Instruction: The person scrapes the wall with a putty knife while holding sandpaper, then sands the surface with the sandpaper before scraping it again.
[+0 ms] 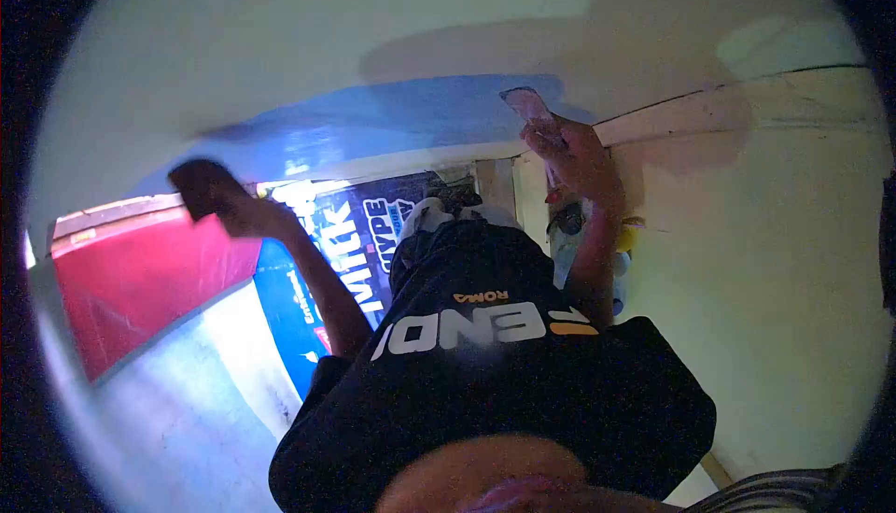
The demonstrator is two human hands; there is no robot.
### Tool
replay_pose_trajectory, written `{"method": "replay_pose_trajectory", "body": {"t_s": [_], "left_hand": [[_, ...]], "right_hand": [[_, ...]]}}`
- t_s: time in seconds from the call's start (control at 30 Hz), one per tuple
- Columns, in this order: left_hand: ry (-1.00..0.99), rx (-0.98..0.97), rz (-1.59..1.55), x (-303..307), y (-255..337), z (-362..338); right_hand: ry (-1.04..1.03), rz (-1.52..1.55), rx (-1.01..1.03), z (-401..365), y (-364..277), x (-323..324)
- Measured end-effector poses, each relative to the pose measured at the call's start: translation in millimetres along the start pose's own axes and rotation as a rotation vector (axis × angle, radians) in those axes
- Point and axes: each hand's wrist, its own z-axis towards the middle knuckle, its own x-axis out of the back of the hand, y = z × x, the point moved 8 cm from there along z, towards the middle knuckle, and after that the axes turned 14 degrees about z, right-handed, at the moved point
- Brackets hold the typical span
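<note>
On the left, my left hand point(254, 217) is closed around a dark, flat rectangular piece point(203, 186), smeared by motion, and I cannot tell its exact kind. It is held up in front of the pale wall point(280, 37), near the left end of a blue band point(411, 112) on that wall. My right hand point(583, 154) grips a putty knife point(527, 102) with a whitish, smeared blade. The blade tip overlaps the right part of the blue band, and the fingers wrap round the handle.
A red panel point(159, 280) stands at the left, beside a blue printed sheet point(345, 252) lettered "Milk". Small items, one a yellow object point(630, 238), lie behind my right forearm. A second wall point(775, 280) rises at the right, with dark cables point(784, 490) at lower right.
</note>
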Motion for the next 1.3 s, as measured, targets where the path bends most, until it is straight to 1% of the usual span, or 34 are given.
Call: {"method": "replay_pose_trajectory", "body": {"t_s": [0.1,0.2,0.3,0.33,0.43,0.47,0.57,0.6,0.67,0.77,0.87,0.97,1.07,1.13,1.17,1.23,1.27,1.3], "left_hand": [[-0.116,-0.108,0.115,-63.4,21.9,-63.7],[-0.125,-0.331,0.072,-94.1,33.7,-118.6],[-0.132,-0.521,-0.009,-113.9,47.2,-159.0],[-0.130,-0.610,-0.067,-118.1,52.3,-172.2],[-0.237,-0.826,-0.088,-136.1,63.0,-208.8],[-0.275,-0.796,0.034,-153.0,49.8,-221.5],[-0.411,-1.045,0.051,-167.5,62.4,-258.3],[-0.518,-1.101,0.101,-176.9,60.6,-272.8],[-0.727,-1.212,0.203,-194.4,52.6,-301.7],[-0.915,-1.217,0.091,-188.9,41.5,-325.9],[-1.392,-1.184,0.426,-194.2,-36.4,-349.2],[-1.646,-0.956,0.423,-183.9,-48.0,-316.7],[-1.397,-0.883,0.273,-172.6,-19.4,-267.2],[-1.005,-0.708,0.002,-130.2,51.1,-224.3],[-0.808,-0.608,-0.124,-110.0,67.9,-207.8],[-0.625,-0.949,-0.153,-92.1,81.8,-214.4],[-0.519,-1.111,-0.163,-87.8,87.9,-220.3],[-0.538,-1.178,-0.158,-98.4,88.9,-229.4]], "right_hand": [[-0.035,0.082,-0.179,-2.9,3.0,-4.5],[-0.128,0.219,-0.295,-22.5,14.2,0.1],[-0.064,0.298,-0.305,-37.6,23.4,11.0],[-0.053,0.297,-0.280,-43.9,22.7,17.5],[-0.017,0.270,-0.214,-58.9,9.4,28.7],[-0.008,0.248,-0.201,-62.2,6.1,30.6],[0.056,0.235,-0.145,-68.7,-11.7,36.0],[0.082,0.240,-0.122,-72.8,-16.4,38.3],[0.124,0.365,-0.102,-81.7,-19.8,40.7],[0.155,0.388,-0.126,-92.2,-8.0,47.3],[0.211,0.321,-0.172,-105.9,-5.0,56.1],[0.236,0.233,-0.207,-109.0,-1.2,57.8],[0.311,0.249,-0.174,-116.4,25.2,59.1],[0.312,0.336,-0.101,-113.6,23.5,58.3],[0.270,0.401,-0.054,-108.4,11.3,55.0],[0.229,0.401,-0.055,-108.6,-1.8,45.5],[0.224,0.339,-0.105,-106.8,-2.7,45.2],[0.216,0.276,-0.154,-105.7,-2.6,44.0]]}}
